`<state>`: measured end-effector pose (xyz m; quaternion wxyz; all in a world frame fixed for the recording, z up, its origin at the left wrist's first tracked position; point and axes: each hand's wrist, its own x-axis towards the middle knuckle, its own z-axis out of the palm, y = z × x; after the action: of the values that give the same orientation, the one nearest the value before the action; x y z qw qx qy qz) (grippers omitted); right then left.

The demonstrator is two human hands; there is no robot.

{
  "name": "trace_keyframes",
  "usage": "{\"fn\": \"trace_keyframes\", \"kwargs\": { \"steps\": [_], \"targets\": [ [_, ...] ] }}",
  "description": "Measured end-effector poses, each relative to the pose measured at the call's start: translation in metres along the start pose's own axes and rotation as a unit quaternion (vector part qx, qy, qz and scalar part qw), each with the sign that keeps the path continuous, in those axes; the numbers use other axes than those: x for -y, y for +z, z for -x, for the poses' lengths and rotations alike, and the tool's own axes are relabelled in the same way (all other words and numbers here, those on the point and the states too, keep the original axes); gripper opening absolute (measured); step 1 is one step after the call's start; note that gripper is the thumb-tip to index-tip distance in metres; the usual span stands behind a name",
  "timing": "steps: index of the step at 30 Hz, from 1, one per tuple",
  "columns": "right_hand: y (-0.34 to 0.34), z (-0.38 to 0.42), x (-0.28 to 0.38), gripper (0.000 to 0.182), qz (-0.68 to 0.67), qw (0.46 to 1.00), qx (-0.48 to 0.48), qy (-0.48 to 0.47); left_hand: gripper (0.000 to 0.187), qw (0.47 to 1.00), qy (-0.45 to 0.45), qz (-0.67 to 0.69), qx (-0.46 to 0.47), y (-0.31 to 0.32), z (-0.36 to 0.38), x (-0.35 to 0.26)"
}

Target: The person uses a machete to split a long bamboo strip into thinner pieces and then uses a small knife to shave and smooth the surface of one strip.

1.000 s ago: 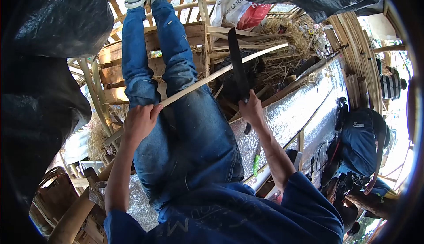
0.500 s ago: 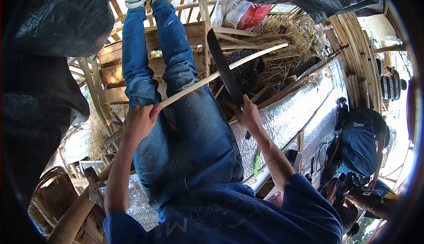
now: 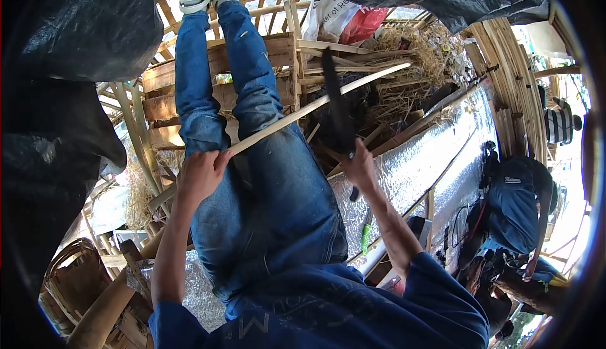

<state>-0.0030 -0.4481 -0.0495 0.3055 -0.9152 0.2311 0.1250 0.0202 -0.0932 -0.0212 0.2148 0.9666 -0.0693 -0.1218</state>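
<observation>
My left hand is closed around the near end of a long pale bamboo strip, over my left thigh. The strip slants up to the right across my jeans, its far end over the straw and scrap wood. My right hand grips the handle of a machete. Its dark, long blade points up and away from me and overlaps the strip in this view, a little beyond the middle of the strip. The blade is slightly blurred.
A silver foil sheet lies to my right, with a green-handled tool near it. Another person bends at the far right. Black plastic sheeting hangs on my left. Wooden slats stand behind my legs.
The machete has swung clockwise and slightly to the right, so its blade stands more upright. My right hand has shifted a little right. My left hand and the bamboo strip have stayed nearly still.
</observation>
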Motion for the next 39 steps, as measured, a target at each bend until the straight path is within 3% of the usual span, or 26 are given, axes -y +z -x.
{"fn": "trace_keyframes", "kwargs": {
  "steps": [2,4,7,12,14,18,19,20,22,23,24,26,27,28,30,31,32,34,38,39],
  "targets": [
    [0.011,0.026,0.000,0.030,0.038,0.981,-0.006,-0.193,0.049,1.000,0.004,-0.002,0.007,0.001,0.000,-0.001],
    [0.018,0.014,-0.005,0.029,0.027,0.981,0.011,-0.194,0.048,0.999,-0.018,0.013,0.037,-0.002,0.000,-0.001],
    [0.011,-0.015,-0.007,0.029,-0.046,0.996,-0.037,-0.060,0.047,1.000,-0.005,-0.019,0.010,0.002,0.004,0.001],
    [0.012,0.006,-0.006,0.031,0.019,0.991,-0.030,-0.127,0.045,1.000,-0.003,-0.028,-0.002,-0.002,0.006,-0.009],
    [0.001,0.010,0.006,0.031,0.042,0.995,0.021,-0.093,0.044,1.000,-0.005,-0.020,0.009,-0.002,0.006,-0.011],
    [0.002,-0.025,-0.008,0.037,0.017,0.998,-0.026,-0.051,0.043,0.998,0.023,-0.062,-0.021,0.004,0.008,-0.010],
    [-0.001,-0.013,0.005,0.039,0.012,1.000,0.006,0.000,0.043,0.997,0.025,-0.065,-0.024,0.004,0.007,-0.010],
    [0.004,-0.005,-0.001,0.039,0.014,1.000,0.005,-0.004,0.043,0.997,0.024,-0.062,-0.028,0.002,0.005,-0.009],
    [0.014,0.009,-0.010,0.042,0.091,0.976,-0.030,-0.196,0.044,0.999,0.001,-0.038,0.017,-0.001,0.007,-0.006],
    [0.008,0.001,-0.016,0.044,0.051,0.985,0.023,-0.161,0.044,0.999,0.000,-0.039,0.020,0.001,0.006,-0.007],
    [0.005,-0.006,-0.015,0.044,0.048,0.986,0.026,-0.159,0.044,0.999,0.009,-0.038,0.013,0.004,0.005,-0.006],
    [-0.001,-0.020,-0.011,0.047,0.011,1.000,-0.009,-0.025,0.045,0.999,0.017,-0.037,0.007,0.005,0.005,-0.007],
    [-0.009,-0.020,0.001,0.049,-0.028,0.999,0.030,0.017,0.045,0.999,0.015,-0.042,0.010,0.004,0.003,-0.008],
    [-0.004,-0.015,-0.001,0.049,-0.028,0.999,0.027,0.016,0.045,0.999,0.013,-0.045,0.012,0.003,0.002,-0.009],
    [0.016,0.006,-0.016,0.046,0.024,0.990,0.037,-0.133,0.045,0.999,0.022,-0.038,0.002,0.005,0.001,-0.004],
    [0.023,0.019,-0.017,0.038,0.012,0.961,-0.040,-0.273,0.045,0.999,0.030,-0.035,-0.001,0.006,0.002,-0.003],
    [0.021,0.019,-0.018,0.038,0.011,0.962,-0.039,-0.270,0.045,0.999,0.030,-0.036,0.002,0.007,0.003,-0.004],
    [0.010,0.011,-0.001,0.035,0.015,0.992,0.047,-0.119,0.045,0.999,0.028,-0.046,0.000,0.006,0.003,-0.005],
    [0.007,-0.001,0.014,0.036,-0.041,0.999,-0.022,-0.007,0.045,0.998,0.019,-0.053,-0.018,0.006,0.003,-0.007],
    [0.014,0.004,0.005,0.040,-0.025,0.997,-0.001,-0.071,0.045,0.998,0.022,-0.050,-0.016,0.006,0.002,-0.005]
  ]
}}
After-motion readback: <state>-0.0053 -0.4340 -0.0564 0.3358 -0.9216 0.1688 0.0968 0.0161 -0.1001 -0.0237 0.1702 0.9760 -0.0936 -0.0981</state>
